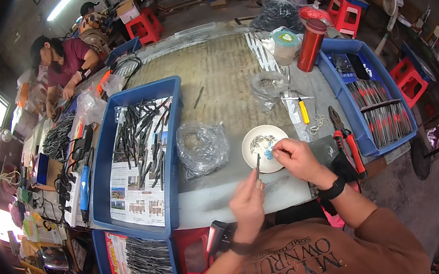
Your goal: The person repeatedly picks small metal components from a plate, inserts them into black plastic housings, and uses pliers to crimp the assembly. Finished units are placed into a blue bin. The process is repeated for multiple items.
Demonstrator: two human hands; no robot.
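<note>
My left hand (247, 203) is closed around a thin dark rod-like piece (258, 164), whose tip points up by the near edge of a white bowl (251, 159). Small metal bits (260, 144) and some tiny blue pieces (269, 153) lie inside the bowl. Over the bowl's right rim is my right hand (300, 161), thumb and fingers pinched together. Whatever it may hold is too small to make out. To the left of the bowl rests a clear plastic bag (203, 148) with dark contents.
A blue tray (173, 110) of dark thin pieces stands left; another blue tray (341, 89) with bundled pieces stands right. Red-handled pliers (350, 145), a yellow screwdriver (303, 111), a red flask (311, 46) and a lidded tub (285, 46) are nearby. A person (70, 57) works at far left.
</note>
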